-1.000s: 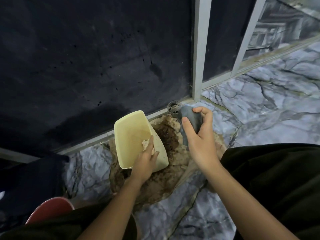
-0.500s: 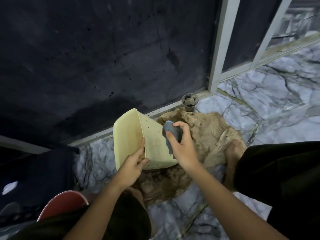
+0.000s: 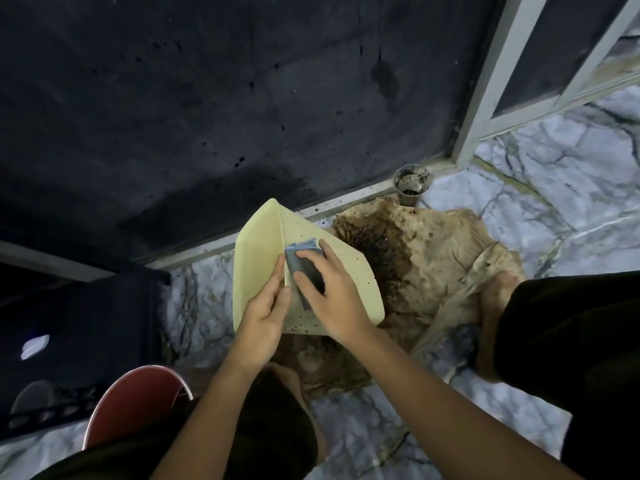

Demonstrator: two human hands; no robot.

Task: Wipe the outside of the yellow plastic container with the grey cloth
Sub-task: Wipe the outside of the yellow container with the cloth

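on the marble floor (image 3: 540, 188) in front of us, seen from the head camera, a crumpled brown cloth (image 3: 433, 258) lies spread out, darkly stained near its far edge, and a small dirty cup (image 3: 411, 183) stands just beyond it against the metal frame (image 3: 485, 81) of the dark glass wall (image 3: 207, 98). a red bucket rim (image 3: 135, 400) shows low at the left, beside a dark crate-like box (image 3: 79, 323). our bare foot (image 3: 498, 296) rests on the right edge of the brown cloth, under a black trouser leg (image 3: 571, 341). nothing stands between us and the work; only our own forearms cross the lower frame.

the floor is pale grey stone with dark veins, and the light is dim and bluish. the glass above is almost black, with specks on it.

the yellow plastic container (image 3: 349, 271) is held up over the brown cloth, tilted, its speckled outer wall turned towards us. our left hand (image 3: 263, 313) grips its near edge, thumb on the outside, the other fingers curled round the rim. our right hand (image 3: 332, 282) is spread fairly flat and presses the grey cloth (image 3: 304, 268) against the outer wall, fingers lying over the cloth, which is bunched beneath them beside the container's corner fold.
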